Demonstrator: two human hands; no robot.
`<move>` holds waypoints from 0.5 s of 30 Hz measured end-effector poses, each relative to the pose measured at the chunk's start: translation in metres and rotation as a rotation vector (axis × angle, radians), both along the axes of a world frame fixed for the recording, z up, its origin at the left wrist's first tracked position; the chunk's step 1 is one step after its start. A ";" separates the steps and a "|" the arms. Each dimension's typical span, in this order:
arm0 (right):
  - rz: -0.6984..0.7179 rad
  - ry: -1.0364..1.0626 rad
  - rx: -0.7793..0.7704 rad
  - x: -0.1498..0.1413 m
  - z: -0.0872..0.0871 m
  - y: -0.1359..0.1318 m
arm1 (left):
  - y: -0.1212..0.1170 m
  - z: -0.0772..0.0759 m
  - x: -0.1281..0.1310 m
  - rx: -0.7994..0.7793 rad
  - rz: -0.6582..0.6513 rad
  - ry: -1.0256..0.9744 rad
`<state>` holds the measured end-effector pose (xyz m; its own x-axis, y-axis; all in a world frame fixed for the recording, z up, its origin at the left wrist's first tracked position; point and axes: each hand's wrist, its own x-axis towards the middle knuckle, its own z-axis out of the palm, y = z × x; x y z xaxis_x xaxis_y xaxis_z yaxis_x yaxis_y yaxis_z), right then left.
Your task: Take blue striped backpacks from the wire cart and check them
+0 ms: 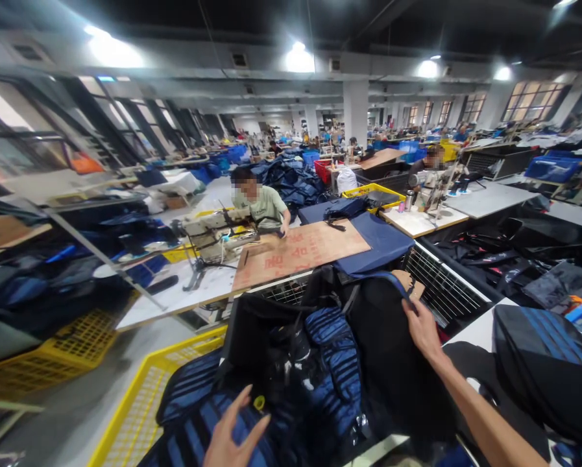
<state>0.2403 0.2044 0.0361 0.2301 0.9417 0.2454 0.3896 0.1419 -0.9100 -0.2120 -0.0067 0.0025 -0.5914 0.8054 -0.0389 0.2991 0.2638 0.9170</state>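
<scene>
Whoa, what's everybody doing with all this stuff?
One person's right hand holds the edge of a navy-edged black fabric piece. Their left hand is open near blue-and-black striped fabric pieces in a yellow plastic basket. Across from them, a co-worker in a pale green shirt is at a sewing machine, beside a flat brown board with red lettering.

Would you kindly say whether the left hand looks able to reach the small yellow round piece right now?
Probably yes: the left hand is open, seemingly close to the small yellow round piece, and nothing visible blocks the way.
</scene>
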 end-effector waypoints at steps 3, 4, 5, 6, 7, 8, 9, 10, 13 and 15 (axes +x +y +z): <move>0.142 -0.003 0.007 -0.056 -0.020 -0.045 | 0.029 0.021 0.084 0.023 -0.179 -0.300; 0.204 -0.026 0.043 -0.071 -0.032 -0.062 | 0.037 0.030 0.109 0.050 -0.220 -0.372; 0.274 -0.058 0.106 -0.084 -0.046 -0.080 | 0.044 0.039 0.131 0.073 -0.276 -0.441; 0.351 -0.094 0.178 -0.093 -0.061 -0.098 | 0.050 0.047 0.150 0.096 -0.317 -0.491; 0.431 -0.134 0.243 -0.100 -0.076 -0.115 | 0.055 0.053 0.165 0.117 -0.329 -0.520; 0.491 -0.166 0.275 -0.103 -0.089 -0.130 | 0.059 0.057 0.177 0.127 -0.325 -0.534; 0.537 -0.191 0.262 -0.104 -0.099 -0.143 | 0.062 0.059 0.186 0.129 -0.302 -0.535; 0.575 -0.210 0.206 -0.102 -0.105 -0.153 | 0.064 0.059 0.192 0.122 -0.269 -0.524; 0.697 -0.180 -0.089 -0.085 -0.093 -0.159 | 0.065 0.051 0.201 0.075 -0.232 -0.483; 0.706 -0.089 -0.156 -0.069 -0.067 -0.146 | 0.063 0.044 0.207 0.071 -0.296 -0.446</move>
<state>0.1717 0.0582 -0.0313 -0.4595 0.8841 0.0853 0.3269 0.2576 -0.9093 -0.0045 0.0564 0.0468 -0.2771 0.9450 -0.1741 -0.0712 0.1605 0.9845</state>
